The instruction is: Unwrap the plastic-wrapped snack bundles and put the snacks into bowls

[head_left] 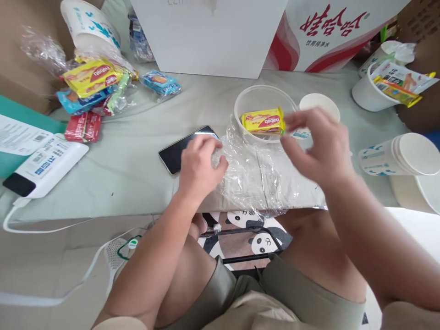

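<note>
My left hand (202,165) hovers at the near edge of a dark phone (182,149), fingers curled but apart, with nothing seen between them. Crumpled clear plastic wrap (254,172) spreads just right of it. My right hand (318,146) is raised at the right, slightly blurred, thumb and fingers apart. Its fingertips are close to a yellow snack packet (263,122), which lies in a round clear plastic bowl (266,91). Partly behind my right hand stands a white paper cup (319,103).
Snack packets (92,78) are piled at the left, near a white device (46,162) with a cable. White boxes (209,41) line the back. Stacked paper cups (398,155) and a snack-filled tub (369,94) stand at the right.
</note>
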`<state>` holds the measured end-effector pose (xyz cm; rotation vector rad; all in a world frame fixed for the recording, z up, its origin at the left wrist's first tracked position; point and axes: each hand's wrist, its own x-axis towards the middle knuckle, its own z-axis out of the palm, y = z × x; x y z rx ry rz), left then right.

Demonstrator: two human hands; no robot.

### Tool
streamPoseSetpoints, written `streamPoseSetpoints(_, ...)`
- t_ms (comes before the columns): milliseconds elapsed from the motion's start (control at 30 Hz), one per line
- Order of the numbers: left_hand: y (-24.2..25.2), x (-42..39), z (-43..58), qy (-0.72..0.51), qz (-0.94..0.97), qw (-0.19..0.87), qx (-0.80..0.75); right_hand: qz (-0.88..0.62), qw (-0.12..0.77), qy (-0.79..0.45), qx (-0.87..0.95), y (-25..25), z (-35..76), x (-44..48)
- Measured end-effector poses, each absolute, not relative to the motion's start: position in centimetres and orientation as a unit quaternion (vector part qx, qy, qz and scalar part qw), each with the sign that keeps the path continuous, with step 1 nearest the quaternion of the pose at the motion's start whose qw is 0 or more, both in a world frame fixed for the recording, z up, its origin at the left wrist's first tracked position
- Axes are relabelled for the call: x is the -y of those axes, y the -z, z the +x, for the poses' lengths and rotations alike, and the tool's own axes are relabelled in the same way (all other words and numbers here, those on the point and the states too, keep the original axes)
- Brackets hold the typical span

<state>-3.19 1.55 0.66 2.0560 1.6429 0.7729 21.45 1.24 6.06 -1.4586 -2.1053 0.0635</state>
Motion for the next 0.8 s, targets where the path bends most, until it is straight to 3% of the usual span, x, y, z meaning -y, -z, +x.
streamPoseSetpoints(100,0.5,-2.6,-4.9,-0.230,0.713,0.128,-0.650,-0.469,0.337,-0.065,0.814,-3.0,20.8,3.1)
streamPoseSetpoints(267,2.3,-3.9,-6.5,-0.196,0.712,0.125,-0.662,-0.463,0.295,-0.122,0.827,1.0,20.4,5.0)
streamPoseSetpoints(533,0.3,-4.6,-6.7,-0.116,0.708,0.170,-0.676,-0.464,0.282,-0.131,0.829,1.8,21.7,4.3)
streamPoseSetpoints(800,1.3,-6.4,-8.1,-0.191,0.670,0.178,-0.695,-0.466,0.287,-0.120,0.828,1.0,22.2,4.8)
